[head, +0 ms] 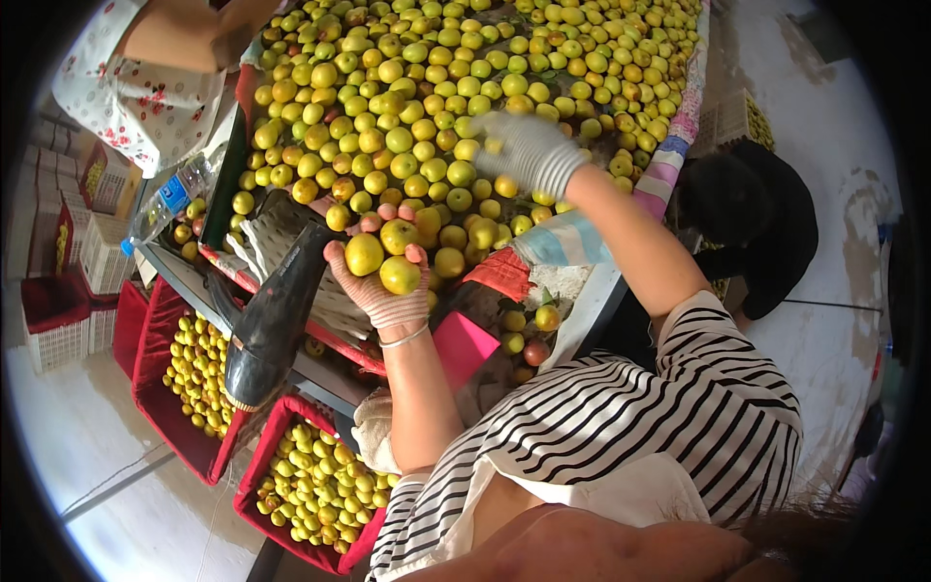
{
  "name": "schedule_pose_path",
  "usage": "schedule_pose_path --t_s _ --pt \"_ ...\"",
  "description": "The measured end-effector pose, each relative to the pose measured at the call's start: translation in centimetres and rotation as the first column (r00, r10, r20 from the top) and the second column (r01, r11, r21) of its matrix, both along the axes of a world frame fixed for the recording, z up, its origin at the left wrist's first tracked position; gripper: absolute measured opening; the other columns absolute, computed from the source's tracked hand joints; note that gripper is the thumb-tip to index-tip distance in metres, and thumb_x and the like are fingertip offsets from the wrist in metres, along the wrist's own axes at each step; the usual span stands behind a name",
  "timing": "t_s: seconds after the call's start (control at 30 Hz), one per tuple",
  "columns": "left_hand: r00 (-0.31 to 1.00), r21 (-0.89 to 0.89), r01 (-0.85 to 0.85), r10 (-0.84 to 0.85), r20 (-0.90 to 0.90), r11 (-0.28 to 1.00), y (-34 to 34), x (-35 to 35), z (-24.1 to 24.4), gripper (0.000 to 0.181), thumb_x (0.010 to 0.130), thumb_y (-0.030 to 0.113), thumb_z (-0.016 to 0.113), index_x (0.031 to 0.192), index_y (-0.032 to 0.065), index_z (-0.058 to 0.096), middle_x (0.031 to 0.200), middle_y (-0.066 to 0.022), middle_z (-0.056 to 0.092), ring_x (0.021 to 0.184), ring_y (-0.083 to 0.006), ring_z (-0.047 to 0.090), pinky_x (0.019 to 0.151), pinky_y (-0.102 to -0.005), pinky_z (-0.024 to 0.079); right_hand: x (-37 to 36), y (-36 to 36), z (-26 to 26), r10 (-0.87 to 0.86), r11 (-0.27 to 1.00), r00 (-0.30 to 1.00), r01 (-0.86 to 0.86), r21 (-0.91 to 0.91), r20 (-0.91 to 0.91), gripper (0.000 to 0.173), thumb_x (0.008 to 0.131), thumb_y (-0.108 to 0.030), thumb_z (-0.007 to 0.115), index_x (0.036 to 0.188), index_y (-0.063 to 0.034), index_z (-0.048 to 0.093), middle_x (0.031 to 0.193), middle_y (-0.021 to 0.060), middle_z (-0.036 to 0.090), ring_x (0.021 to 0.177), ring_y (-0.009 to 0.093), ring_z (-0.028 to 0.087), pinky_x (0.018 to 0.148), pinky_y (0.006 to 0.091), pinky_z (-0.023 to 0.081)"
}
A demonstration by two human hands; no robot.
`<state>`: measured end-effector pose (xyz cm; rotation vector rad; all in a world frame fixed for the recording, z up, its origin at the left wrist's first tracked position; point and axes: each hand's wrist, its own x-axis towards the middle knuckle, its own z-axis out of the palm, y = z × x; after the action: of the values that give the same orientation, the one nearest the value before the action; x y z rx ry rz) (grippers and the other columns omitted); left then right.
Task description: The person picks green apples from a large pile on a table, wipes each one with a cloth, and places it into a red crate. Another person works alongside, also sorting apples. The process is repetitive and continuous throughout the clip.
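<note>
Several yellow-green jujube-like fruits [364,254] rest in my left hand [385,280], which wears a pinkish fingerless glove and has its palm up and fingers curled round them. My right hand [529,151], in a grey knitted glove and blurred, is over the loose fruits [399,140] spread across the sorting table [673,164]. Whether its fingers hold a fruit cannot be told. Left of my left hand lies a black blow-dryer-like tool [273,320], beside a pale perforated sheet [338,291]. A pink card [465,348] lies near my left forearm.
Two red-lined crates of fruit [320,484] stand below the table's left side. A plastic bottle [171,196] lies at the table's left edge, near another person's arm [171,33]. A person in black [771,218] is at the right. White crates [105,251] are stacked at far left.
</note>
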<state>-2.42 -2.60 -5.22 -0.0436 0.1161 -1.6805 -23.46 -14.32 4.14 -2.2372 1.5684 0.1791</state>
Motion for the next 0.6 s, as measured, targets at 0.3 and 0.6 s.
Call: schedule_pose_path --t_s 0.3,0.6 --pt "0.995 0.102 0.091 -0.094 0.032 0.991 -0.4 -1.3 0.5 0.051 0.083 0.049 0.067 0.096 0.0016 0.056 0.111 -0.0141 0.052 0.113 -0.0365 0.051 0.065 -0.0453 0.062 -3.7 -6.8 -3.8 -0.292 0.941 0.935 0.318 0.117 -0.200 0.100 0.077 -0.054 0.067 0.149 -0.0014 0.022 0.151 0.0261 0.026 0.132 0.039 0.041 0.109 0.0437 0.038" --pt "0.995 0.196 0.065 -0.077 0.056 0.978 0.0 -1.5 1.1 0.054 0.082 0.052 0.065 0.100 0.0019 0.059 0.110 -0.0154 0.058 0.109 -0.0366 0.053 0.062 -0.0418 0.061 0.5 0.8 -3.8 -0.170 0.985 0.963 0.158 -0.073 -0.208 0.060 0.085 -0.033 0.061 0.138 -0.0165 0.038 0.135 0.0192 0.043 0.107 0.040 0.059 0.091 0.0470 0.049"
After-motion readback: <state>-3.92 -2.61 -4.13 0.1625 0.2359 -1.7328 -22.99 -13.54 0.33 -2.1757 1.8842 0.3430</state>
